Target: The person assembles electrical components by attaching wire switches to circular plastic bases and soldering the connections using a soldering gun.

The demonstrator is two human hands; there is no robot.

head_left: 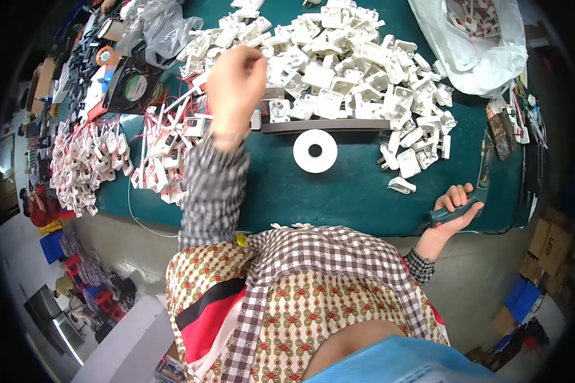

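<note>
My left hand (236,86) is raised over the left side of a big heap of white plastic housings (332,70). Its fingers are curled; whatever they may hold is too hidden to name. In my right hand (453,209), near the table's front right edge, is a green-handled electric screwdriver (478,198), its tip pointing away from me. A white spool (315,151) with a dark centre stands in the middle, just in front of a dark curved strip (326,126). White pieces with red wires (169,153) lie left of my left sleeve.
More red-wired white parts (86,166) are piled at the far left of the green table (351,204). Behind them are a black fan-like item (133,86) and clear plastic bags (163,32). A white bag (479,67) with wired parts stands at the back right.
</note>
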